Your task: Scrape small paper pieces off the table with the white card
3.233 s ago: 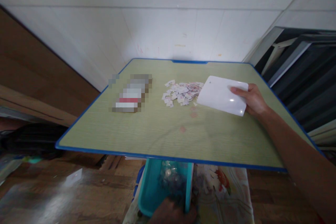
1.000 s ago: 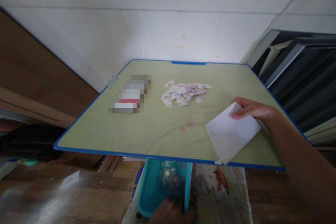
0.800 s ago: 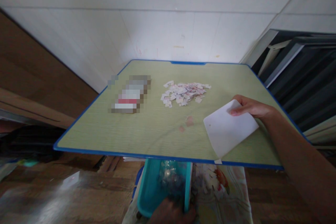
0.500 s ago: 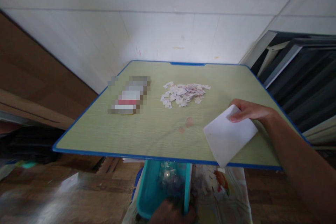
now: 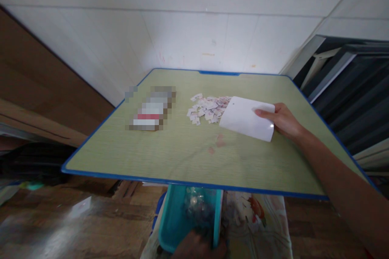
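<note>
My right hand (image 5: 284, 119) grips a stiff white card (image 5: 247, 117) by its right edge, thumb on top. The card is tilted above the table, its left edge overlapping the right part of a pile of small torn paper pieces (image 5: 206, 109). At the bottom, my left hand (image 5: 196, 247) is dim and partly cut off by the frame. It straddles the right wall of a teal plastic basket (image 5: 165, 234), closed on it near the front corner. Inside the basket lies a shiny clear bundle (image 5: 196, 204), hard to make out.
The blue-edged, pale green table (image 5: 146, 153) stands against a white wall (image 5: 182, 40). A pixelated box-like item (image 5: 148, 109) lies at its left. Dark framed panels (image 5: 358, 77) lean at the right. Patterned cloth (image 5: 258, 226) lies beside the basket, below the table edge.
My right hand has swung the white card up and left from the table's front right, so it now covers the pile's right side. My left hand and the basket look unchanged.
</note>
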{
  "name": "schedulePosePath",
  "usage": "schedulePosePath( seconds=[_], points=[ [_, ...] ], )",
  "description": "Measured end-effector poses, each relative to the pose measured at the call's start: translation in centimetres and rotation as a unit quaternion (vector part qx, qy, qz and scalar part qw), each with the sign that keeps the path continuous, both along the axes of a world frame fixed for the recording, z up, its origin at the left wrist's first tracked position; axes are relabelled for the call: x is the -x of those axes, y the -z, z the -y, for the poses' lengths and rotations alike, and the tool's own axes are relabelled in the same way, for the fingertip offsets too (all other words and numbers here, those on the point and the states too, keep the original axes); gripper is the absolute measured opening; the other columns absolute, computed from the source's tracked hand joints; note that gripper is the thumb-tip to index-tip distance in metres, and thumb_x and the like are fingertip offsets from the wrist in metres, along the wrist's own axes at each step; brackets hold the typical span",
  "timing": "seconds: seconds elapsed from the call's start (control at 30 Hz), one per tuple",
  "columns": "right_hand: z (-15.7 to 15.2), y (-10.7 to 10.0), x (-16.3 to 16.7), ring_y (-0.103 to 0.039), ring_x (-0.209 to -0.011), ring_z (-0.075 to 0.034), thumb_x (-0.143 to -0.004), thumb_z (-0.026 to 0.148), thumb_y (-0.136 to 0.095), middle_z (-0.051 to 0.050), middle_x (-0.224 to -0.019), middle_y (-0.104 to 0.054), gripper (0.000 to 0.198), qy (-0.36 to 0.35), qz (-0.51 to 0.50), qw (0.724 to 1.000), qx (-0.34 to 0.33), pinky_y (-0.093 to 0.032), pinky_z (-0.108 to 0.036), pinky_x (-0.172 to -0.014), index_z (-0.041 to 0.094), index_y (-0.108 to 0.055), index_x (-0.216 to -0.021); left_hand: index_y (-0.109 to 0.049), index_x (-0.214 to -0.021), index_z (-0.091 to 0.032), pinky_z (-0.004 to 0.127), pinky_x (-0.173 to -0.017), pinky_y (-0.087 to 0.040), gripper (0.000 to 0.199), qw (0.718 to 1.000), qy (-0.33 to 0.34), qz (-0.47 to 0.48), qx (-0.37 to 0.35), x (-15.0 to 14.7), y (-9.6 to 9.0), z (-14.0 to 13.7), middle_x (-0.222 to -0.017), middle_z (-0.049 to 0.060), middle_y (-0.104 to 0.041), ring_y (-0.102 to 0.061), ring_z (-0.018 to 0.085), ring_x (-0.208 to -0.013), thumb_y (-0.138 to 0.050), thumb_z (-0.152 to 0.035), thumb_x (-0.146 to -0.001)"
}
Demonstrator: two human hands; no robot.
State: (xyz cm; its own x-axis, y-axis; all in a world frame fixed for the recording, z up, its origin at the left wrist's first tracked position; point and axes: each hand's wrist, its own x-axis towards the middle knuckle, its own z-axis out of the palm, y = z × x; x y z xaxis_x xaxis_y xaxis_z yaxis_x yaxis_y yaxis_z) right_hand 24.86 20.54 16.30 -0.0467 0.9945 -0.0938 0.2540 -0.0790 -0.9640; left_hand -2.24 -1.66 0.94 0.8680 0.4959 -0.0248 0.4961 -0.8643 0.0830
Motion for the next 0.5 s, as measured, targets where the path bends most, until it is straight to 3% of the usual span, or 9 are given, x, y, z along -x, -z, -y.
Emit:
schedulePosePath(
  seconds=[0.5],
  points=[
    [2.8,0.3,6.4,-0.047,-0.046,-0.008,-0.064,0.045,-0.056,-0.002,-0.055,-0.056,0.036,-0.143,0.055,0.988,-0.022,-0.031,-0.018,-0.040,0.010,-0.057,-0.057,-0.046,-0.102,-0.018,0.019,-0.031,-0.036,0.033,1.000,0.005,-0.019,0.002,-0.1,-1.2,-0.4,-0.047,-0.005,-0.053,-0.045,0.013,-0.032,-0.057,-0.021,-0.071]
  ],
)
